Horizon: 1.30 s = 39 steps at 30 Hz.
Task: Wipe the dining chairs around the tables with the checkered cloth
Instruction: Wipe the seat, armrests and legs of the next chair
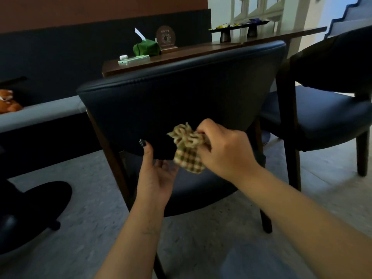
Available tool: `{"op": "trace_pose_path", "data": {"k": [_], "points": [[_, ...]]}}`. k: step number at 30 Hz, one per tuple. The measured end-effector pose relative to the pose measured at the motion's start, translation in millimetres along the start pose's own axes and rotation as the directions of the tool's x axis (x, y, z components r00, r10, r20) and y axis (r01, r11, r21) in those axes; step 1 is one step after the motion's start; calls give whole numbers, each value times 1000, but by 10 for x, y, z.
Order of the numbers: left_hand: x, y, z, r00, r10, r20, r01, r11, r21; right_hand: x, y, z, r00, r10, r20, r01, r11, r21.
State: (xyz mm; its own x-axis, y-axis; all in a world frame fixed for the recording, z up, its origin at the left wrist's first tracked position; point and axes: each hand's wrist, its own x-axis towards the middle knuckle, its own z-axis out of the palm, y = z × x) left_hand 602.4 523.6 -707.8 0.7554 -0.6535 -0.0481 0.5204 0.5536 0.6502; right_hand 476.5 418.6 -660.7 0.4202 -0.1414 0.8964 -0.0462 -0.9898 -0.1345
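A dark leather dining chair point(177, 97) with brown wooden legs stands right in front of me, its curved backrest facing me. My right hand point(225, 150) grips the bunched checkered cloth point(188, 152) against the lower edge of the backrest. My left hand point(155, 174) holds that lower edge from below, thumb up on the leather and fingers curled under it. The seat is mostly hidden behind the backrest and my arms.
A second dark chair point(326, 109) stands to the right. Behind is a wooden table point(201, 51) with a green tissue holder point(146, 48), a round sign point(166, 38) and black trays. A bench with a plush toy point(8, 102) runs along the left. A dark seat point(36, 208) is at lower left.
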Motion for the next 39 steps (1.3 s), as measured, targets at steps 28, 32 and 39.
{"op": "trace_pose_path", "data": {"k": [28, 32, 39], "points": [[170, -105, -144, 984, 169, 63, -176, 975, 135, 590, 2155, -168, 509, 824, 250, -779, 317, 540], [169, -112, -115, 982, 174, 79, -183, 975, 125, 564, 2124, -249, 556, 803, 214, -808, 463, 364], [153, -104, -105, 989, 144, 43, -149, 979, 141, 444, 1680, -213, 562, 824, -66, -821, 566, 76]]}}
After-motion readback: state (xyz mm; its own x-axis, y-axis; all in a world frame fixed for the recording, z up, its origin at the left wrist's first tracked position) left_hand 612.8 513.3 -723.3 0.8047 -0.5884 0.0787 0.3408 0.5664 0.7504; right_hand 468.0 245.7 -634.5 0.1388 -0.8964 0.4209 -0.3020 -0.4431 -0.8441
